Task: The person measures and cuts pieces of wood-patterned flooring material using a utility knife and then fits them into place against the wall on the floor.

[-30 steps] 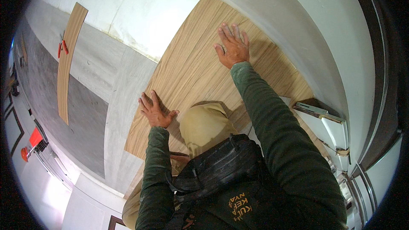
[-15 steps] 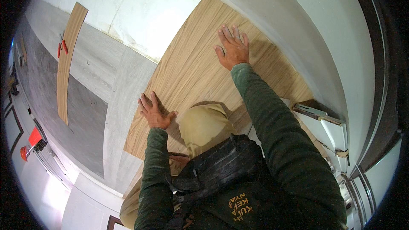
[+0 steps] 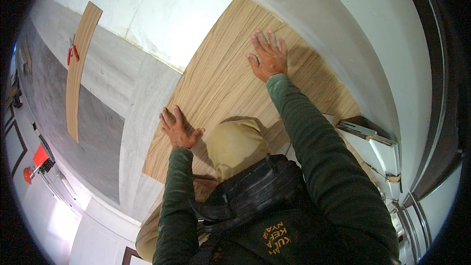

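Wood-grain flooring planks [image 3: 225, 44] lie beside a wall. My left hand [image 3: 177, 128] rests spread on them near their left edge, fingers apart and holding nothing. My right hand [image 3: 268, 55] lies spread on the same surface farther up and to the right, toward the wall, also holding nothing. Between my arms, my khaki-covered knee [image 3: 235, 145] is over the planks. Pale grey planks [image 3: 137, 108] adjoin the wood ones on the left.
A narrow loose wood strip [image 3: 77, 95] lies at left with red-handled pliers [image 3: 72, 54] on it. Beyond are dark grey flooring [image 3: 103, 142] and white tiles [image 3: 176, 14]. A curved-looking wall [image 3: 363, 44] runs along the right, with white panels [image 3: 373, 149] near my right elbow.
My hands stay in nearly the same places on the planks. The khaki trouser leg at the lower left has shifted slightly leftward.
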A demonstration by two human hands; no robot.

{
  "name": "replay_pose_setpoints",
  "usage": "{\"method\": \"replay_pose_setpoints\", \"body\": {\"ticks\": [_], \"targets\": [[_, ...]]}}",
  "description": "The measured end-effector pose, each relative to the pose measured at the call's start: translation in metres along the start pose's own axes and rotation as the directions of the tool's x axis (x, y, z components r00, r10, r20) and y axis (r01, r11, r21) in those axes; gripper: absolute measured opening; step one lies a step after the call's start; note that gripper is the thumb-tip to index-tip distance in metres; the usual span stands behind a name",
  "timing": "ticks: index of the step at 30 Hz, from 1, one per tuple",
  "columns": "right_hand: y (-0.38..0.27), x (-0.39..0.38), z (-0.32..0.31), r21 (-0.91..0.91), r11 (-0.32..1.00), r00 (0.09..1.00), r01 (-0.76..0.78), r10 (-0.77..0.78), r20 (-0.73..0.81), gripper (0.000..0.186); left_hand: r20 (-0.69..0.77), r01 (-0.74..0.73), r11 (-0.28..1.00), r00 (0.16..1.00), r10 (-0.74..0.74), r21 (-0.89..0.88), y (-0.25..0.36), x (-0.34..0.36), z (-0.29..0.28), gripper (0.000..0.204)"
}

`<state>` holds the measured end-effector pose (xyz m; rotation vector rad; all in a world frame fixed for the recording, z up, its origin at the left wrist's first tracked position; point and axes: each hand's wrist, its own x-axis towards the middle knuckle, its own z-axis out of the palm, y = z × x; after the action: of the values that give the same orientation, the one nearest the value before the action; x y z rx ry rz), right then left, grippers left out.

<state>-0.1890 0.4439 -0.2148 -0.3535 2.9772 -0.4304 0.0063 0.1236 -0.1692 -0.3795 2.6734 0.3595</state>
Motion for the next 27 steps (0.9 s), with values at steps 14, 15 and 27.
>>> {"method": "replay_pose_setpoints", "body": {"ticks": [14,15,27], "targets": [[0.002,0.0,0.009,-0.021,1.0,0.994,0.0,-0.002,-0.113,0.059,-0.024,-0.013,0.999,1.0,0.014,0.044,-0.003,0.001,0.008,0.132],[0.001,0.0,0.008,-0.022,1.0,0.994,-0.004,0.001,-0.108,0.059,-0.039,-0.027,0.999,0.999,0.029,0.042,-0.004,0.001,0.009,0.132],[0.0,0.0,0.008,0.02,0.998,0.997,-0.054,0.055,-0.061,0.061,-0.084,-0.077,0.996,0.993,0.079,0.034,-0.002,0.003,0.006,0.13]]}}
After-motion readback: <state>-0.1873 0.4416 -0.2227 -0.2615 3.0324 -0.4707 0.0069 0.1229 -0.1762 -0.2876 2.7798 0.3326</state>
